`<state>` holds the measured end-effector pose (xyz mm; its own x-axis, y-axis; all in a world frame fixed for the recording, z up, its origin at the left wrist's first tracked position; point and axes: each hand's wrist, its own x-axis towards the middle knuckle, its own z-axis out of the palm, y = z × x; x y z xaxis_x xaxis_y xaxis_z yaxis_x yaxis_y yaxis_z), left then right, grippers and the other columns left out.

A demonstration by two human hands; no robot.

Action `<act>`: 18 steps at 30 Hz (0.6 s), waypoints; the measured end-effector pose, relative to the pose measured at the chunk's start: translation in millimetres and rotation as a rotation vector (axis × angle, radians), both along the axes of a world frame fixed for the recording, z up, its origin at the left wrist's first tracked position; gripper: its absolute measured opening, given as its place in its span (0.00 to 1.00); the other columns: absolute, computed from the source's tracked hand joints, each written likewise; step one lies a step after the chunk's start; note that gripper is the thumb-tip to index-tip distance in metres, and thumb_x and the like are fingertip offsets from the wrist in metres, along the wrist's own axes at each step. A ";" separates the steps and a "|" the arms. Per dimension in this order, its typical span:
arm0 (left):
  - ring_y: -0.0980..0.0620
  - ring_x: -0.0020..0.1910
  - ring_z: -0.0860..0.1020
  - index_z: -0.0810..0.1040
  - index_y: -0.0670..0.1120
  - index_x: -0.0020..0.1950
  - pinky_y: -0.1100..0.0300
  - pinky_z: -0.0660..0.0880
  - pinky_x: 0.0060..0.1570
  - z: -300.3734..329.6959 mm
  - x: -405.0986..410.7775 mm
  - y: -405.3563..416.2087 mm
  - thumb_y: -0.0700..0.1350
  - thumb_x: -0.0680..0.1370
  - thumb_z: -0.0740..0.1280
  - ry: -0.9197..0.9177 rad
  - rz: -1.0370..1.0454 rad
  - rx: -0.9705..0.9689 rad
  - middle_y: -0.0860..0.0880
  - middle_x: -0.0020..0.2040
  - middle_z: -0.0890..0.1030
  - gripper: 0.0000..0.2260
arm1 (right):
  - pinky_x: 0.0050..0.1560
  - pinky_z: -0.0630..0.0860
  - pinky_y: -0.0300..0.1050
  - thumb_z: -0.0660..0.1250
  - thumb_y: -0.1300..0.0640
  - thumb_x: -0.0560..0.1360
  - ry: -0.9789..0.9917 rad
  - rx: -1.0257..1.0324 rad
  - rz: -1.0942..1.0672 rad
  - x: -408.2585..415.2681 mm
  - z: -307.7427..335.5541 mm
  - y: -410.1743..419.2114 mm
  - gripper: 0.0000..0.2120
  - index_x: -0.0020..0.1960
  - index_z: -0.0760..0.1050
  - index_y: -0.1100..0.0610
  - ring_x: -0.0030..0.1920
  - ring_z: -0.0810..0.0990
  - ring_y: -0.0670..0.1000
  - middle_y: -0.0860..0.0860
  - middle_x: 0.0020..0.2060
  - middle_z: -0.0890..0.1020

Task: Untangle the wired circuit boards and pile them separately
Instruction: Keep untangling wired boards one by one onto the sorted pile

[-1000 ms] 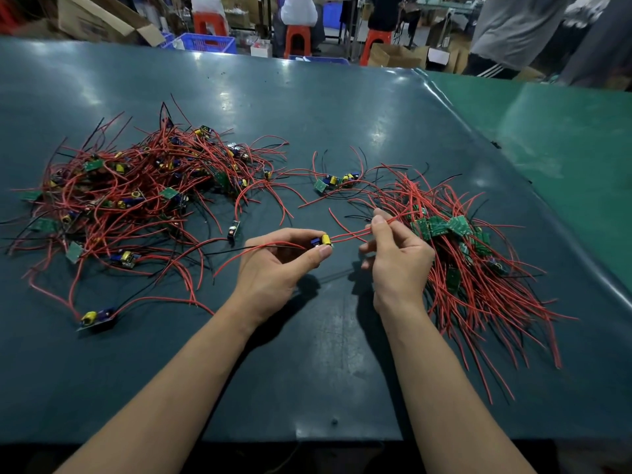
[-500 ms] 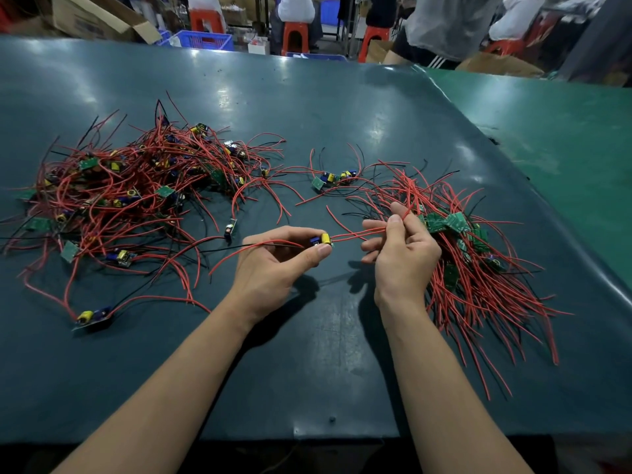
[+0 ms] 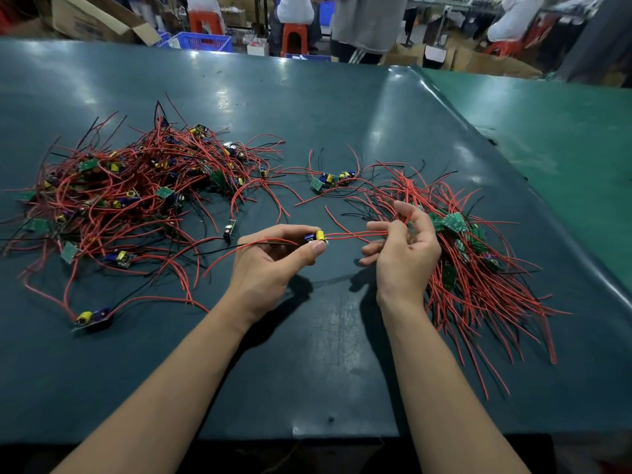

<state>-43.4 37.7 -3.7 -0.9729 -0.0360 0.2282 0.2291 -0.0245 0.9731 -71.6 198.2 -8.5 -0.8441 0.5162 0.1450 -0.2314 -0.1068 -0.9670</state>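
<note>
A tangled heap of red-wired circuit boards [image 3: 130, 196] lies on the left of the dark green table [image 3: 307, 354]. A sorted pile of boards with straight red wires [image 3: 478, 268] lies on the right. My left hand [image 3: 273, 258] pinches one small board with a yellow and blue part [image 3: 316, 236] between thumb and fingers, just above the table's middle. Its red wires [image 3: 349, 236] run right into my right hand [image 3: 400, 248], whose curled fingers hold them beside the sorted pile.
Two loose boards [image 3: 333, 177] lie between the piles, one more [image 3: 92, 318] sits at the front left, and another [image 3: 229, 230] just left of my left hand. A lighter green table [image 3: 564, 138] adjoins at right. Boxes, stools and people stand beyond the far edge.
My right hand has slid rightward along the red wires toward the sorted pile and turned its palm more open. My left hand keeps the board in the same place.
</note>
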 end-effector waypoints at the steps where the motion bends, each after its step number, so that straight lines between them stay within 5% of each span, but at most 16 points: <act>1: 0.52 0.35 0.81 0.84 0.41 0.49 0.63 0.78 0.41 -0.7 -1.1 -0.5 0.36 0.72 0.75 0.012 0.010 0.024 0.48 0.38 0.85 0.07 | 0.20 0.72 0.39 0.55 0.65 0.81 0.003 -0.018 0.010 -0.2 -0.1 0.5 0.11 0.56 0.73 0.55 0.21 0.75 0.48 0.52 0.34 0.84; 9: 0.55 0.37 0.79 0.83 0.45 0.46 0.63 0.77 0.42 -0.3 -12.9 -7.1 0.44 0.67 0.74 -0.006 0.150 0.472 0.51 0.39 0.84 0.09 | 0.20 0.69 0.37 0.62 0.66 0.79 -0.203 0.123 0.395 1.6 -3.2 -4.8 0.08 0.50 0.78 0.56 0.21 0.75 0.49 0.56 0.32 0.84; 11: 0.54 0.41 0.83 0.79 0.45 0.46 0.61 0.78 0.45 2.2 -14.8 -12.0 0.43 0.69 0.71 -0.026 0.115 0.638 0.50 0.42 0.85 0.07 | 0.27 0.72 0.39 0.69 0.59 0.77 -0.195 0.357 0.410 2.9 -4.2 -8.4 0.08 0.56 0.79 0.53 0.30 0.79 0.51 0.55 0.41 0.84; 13: 0.52 0.41 0.84 0.77 0.44 0.46 0.61 0.80 0.43 5.2 -15.1 -14.9 0.45 0.71 0.70 -0.082 0.062 0.764 0.47 0.42 0.86 0.07 | 0.37 0.74 0.39 0.72 0.52 0.75 -0.163 0.437 0.385 3.5 -5.0 -11.1 0.19 0.64 0.74 0.50 0.36 0.78 0.53 0.49 0.43 0.79; 16: 0.58 0.26 0.78 0.79 0.45 0.43 0.66 0.76 0.30 10.0 -14.3 -13.2 0.52 0.66 0.72 -0.163 0.034 0.688 0.49 0.33 0.82 0.12 | 0.29 0.68 0.37 0.69 0.49 0.77 -0.133 0.154 0.389 3.2 0.2 -9.4 0.09 0.55 0.80 0.49 0.31 0.71 0.44 0.42 0.35 0.76; 18: 0.59 0.21 0.72 0.83 0.46 0.39 0.68 0.70 0.23 9.1 -13.1 -10.4 0.54 0.63 0.73 -0.185 -0.032 0.590 0.49 0.29 0.79 0.13 | 0.23 0.61 0.34 0.67 0.44 0.75 -0.176 -0.033 0.508 5.4 4.4 -8.1 0.13 0.47 0.84 0.53 0.27 0.67 0.42 0.44 0.32 0.76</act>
